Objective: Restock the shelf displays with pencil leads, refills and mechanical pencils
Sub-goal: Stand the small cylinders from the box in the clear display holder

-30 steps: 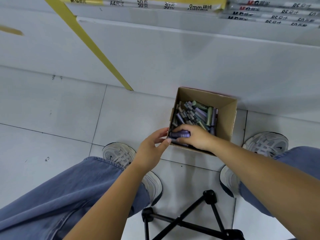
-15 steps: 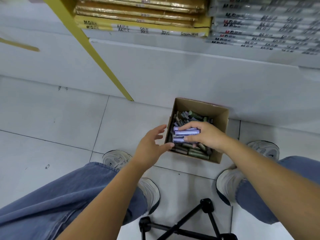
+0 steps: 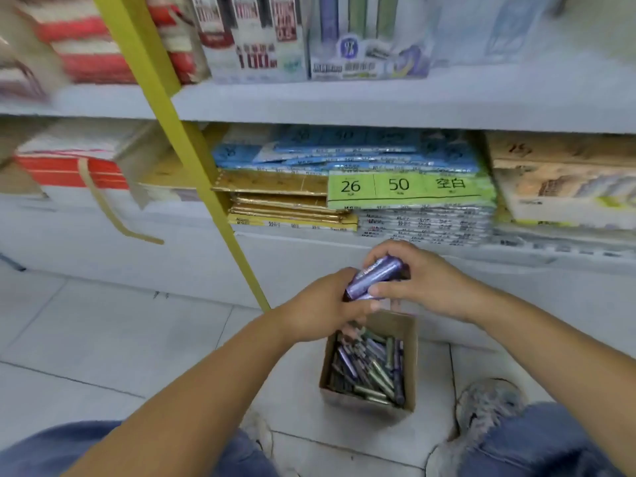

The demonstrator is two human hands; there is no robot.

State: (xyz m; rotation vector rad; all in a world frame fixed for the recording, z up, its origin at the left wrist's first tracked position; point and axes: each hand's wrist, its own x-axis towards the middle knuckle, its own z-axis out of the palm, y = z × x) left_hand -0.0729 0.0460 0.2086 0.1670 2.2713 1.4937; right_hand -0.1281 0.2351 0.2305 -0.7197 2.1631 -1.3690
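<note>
A small open cardboard box [image 3: 411, 366] stands on the floor tiles between my shoes, filled with several purple and green lead tubes [image 3: 370, 368]. Above the box, both hands meet around a bundle of purple lead tubes [image 3: 373, 277]. My right hand [image 3: 423, 280] grips the bundle's upper end with fingers curled over it. My left hand [image 3: 327, 301] holds its lower end. The bundle tilts up to the right.
A white shelf unit rises ahead with a yellow upright post [image 3: 192, 156]. The upper shelf carries display boxes of leads and pencils [image 3: 364, 46]. The lower shelf holds stacked paper packs [image 3: 409, 191] and gold packs [image 3: 285, 204]. My shoe [image 3: 488, 404] is right of the box.
My right hand lifted the purple tubes out of the box and my left hand closed onto them. The view tilted up, bringing the shelves into sight.
</note>
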